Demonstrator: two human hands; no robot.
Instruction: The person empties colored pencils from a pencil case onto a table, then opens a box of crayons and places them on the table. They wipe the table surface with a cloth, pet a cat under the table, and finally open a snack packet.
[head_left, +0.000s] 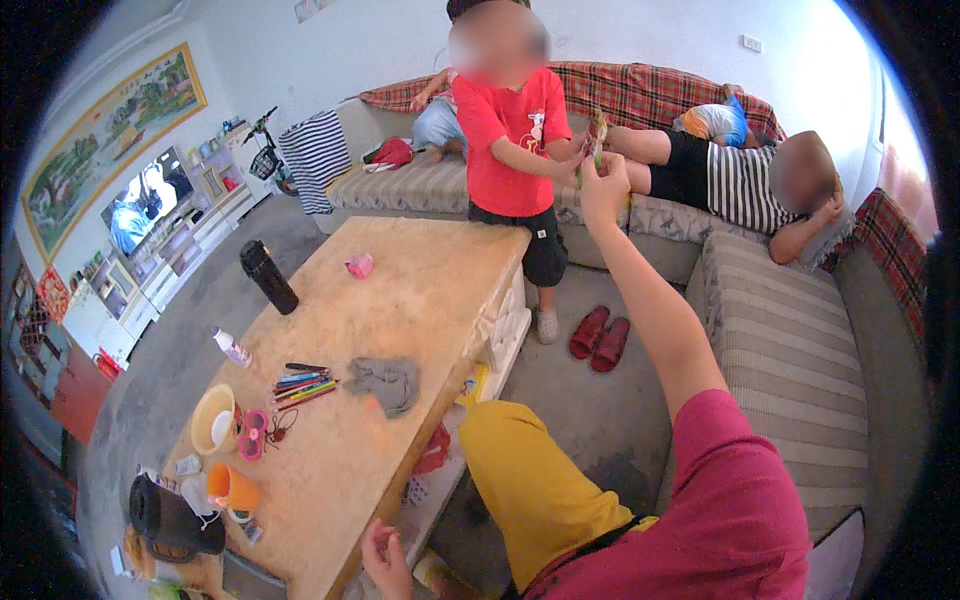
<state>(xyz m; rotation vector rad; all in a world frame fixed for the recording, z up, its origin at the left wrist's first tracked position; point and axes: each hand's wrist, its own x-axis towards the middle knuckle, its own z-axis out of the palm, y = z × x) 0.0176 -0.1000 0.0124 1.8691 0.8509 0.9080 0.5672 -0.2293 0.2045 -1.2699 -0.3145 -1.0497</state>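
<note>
My right hand (604, 187) reaches far forward, its fingers closed on a small green and brownish wrapped item (598, 139). A person in a red shirt (511, 150) stands beyond the table, both hands at the same item. Low in the view, my left hand (386, 559) is beside the near edge of the wooden table (315, 487), fingers loosely curled and nothing seen in them. On the tabletop are a grey cloth (386, 382), a bunch of coloured pencils (304, 386), a black thermos bottle (268, 276) and a small pink object (359, 265).
An orange cup (234, 486), a yellowish bowl (215, 420), pink sunglasses (253, 433) and a dark pitcher (172, 521) crowd the table's left end. Dark red slippers (600, 339) lie on the floor. People rest on the striped sofa (787, 360) behind.
</note>
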